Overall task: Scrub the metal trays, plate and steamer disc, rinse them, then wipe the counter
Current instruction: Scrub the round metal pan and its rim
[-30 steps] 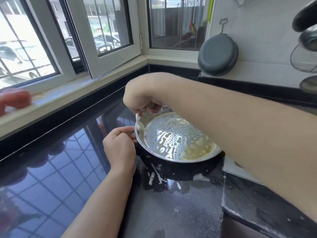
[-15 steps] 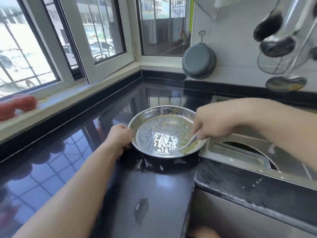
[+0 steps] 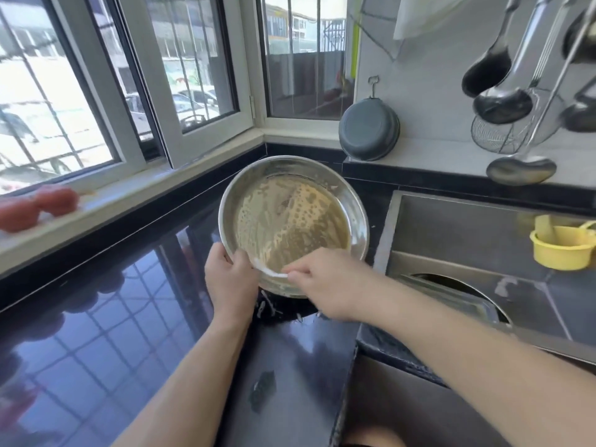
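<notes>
Left hand (image 3: 230, 280) grips the near left rim of a round metal tray (image 3: 356, 201), thumb over the edge, tipping the tray up so its soapy inside faces the camera. Right hand (image 3: 325, 285), just to the right of it, pinches a thin white scrubbing strip (image 3: 269, 270) between curled fingers and presses it against the tray's near inside wall; what the strip is made of cannot be told. Suds film the tray's floor in a brownish, bubbled layer.

Both forearms reach in from the near edge over a glossy black counter (image 3: 129, 333), where white streaks of foam (image 3: 263, 309) lie just below the tray. The tray sits in the far corner of the counter, its right rim near a steel sink (image 3: 467, 233).

On the sink's right side a yellow cup (image 3: 562, 248) hangs at the edge. Farther back, red tomatoes (image 3: 38, 204) rest on the white window sill at left, a dark round pan (image 3: 369, 130) leans against the tiled wall, and ladles (image 3: 503, 103) and a wire skimmer (image 3: 503, 135) hang at far right.
</notes>
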